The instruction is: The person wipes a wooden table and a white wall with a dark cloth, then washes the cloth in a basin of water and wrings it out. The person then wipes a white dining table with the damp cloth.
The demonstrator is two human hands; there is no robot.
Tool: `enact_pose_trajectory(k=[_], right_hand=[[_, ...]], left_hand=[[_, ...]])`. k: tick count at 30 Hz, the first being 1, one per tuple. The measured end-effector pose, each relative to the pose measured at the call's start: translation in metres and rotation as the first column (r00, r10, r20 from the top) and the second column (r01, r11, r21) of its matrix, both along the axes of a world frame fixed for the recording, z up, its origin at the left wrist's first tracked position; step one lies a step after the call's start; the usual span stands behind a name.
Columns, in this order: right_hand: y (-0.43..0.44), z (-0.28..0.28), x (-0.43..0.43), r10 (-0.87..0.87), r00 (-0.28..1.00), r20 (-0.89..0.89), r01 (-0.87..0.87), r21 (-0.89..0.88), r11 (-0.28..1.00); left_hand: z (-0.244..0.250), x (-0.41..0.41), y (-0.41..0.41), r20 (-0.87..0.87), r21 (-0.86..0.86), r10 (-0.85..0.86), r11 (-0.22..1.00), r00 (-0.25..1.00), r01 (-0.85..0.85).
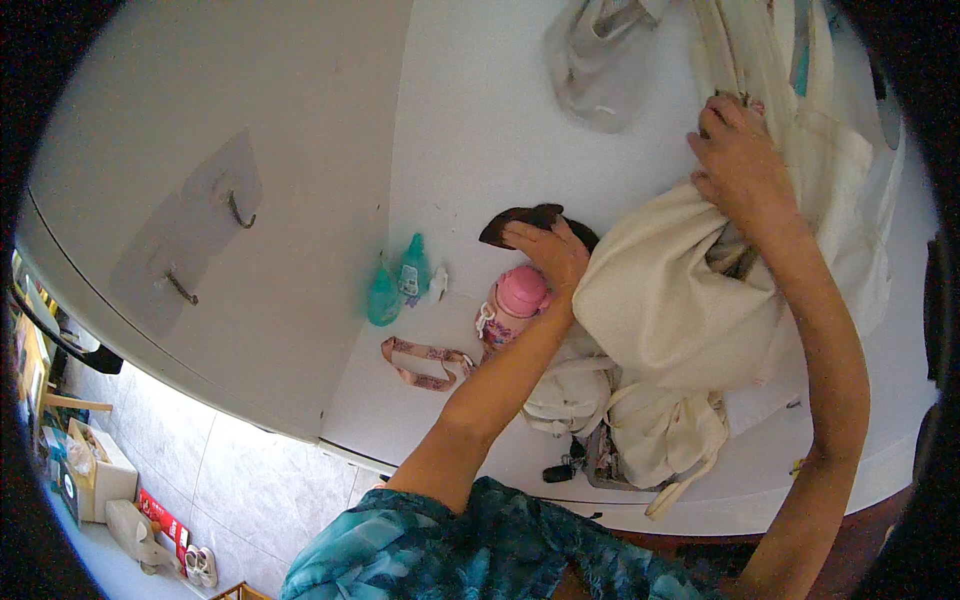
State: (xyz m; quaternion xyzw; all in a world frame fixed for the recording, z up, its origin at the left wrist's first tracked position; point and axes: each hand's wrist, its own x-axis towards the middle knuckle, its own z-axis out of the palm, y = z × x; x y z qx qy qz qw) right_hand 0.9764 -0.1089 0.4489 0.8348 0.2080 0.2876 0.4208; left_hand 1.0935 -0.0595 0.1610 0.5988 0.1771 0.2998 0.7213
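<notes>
My left hand [551, 255] reaches past a pink-lidded bottle [521, 292], its fingers spread across a dark brown object [529, 217]. What that object is, and whether the hand grips it, I cannot tell. A large cream cloth bag [667, 285] slumps to the right of that hand and hides part of the dark object. Higher up, my right hand [739, 157] has its fingers curled on cream fabric at the top of the bag, near hanging straps [727, 45]. Something small and patterned shows at its fingertips.
Two teal bottles [397, 289] and a patterned strap [427, 364] are left of the pink-lidded bottle. Smaller cream bags [664, 427] rest on a grey tray [600, 465] beside black keys [559, 471]. Hooks [240, 210] project from the cabinet door [300, 150]. A translucent bag [604, 67] hangs above.
</notes>
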Motion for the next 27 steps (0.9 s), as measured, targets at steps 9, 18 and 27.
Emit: enact_pose_trajectory(k=[9, 18, 27], right_hand=[[-0.02, 0.013, -0.011, 0.187, 0.982, 0.038, -0.186, -0.019, 0.982], [-0.021, 0.013, -0.023, 0.235, 0.972, -0.001, -0.235, 0.052, 0.971], [-0.011, 0.011, -0.02, 0.24, 0.97, 0.029, -0.241, 0.037, 0.97]], left_hand=[[-0.055, 0.044, 0.041, -0.07, -0.015, 0.19, 0.981, 0.979, -0.191], [-0.009, -0.009, 0.044, -0.215, 0.205, -0.158, 0.958, 0.964, 0.203], [-0.043, 0.064, 0.118, 0.128, 0.07, 0.261, 0.96, 0.957, -0.271]])
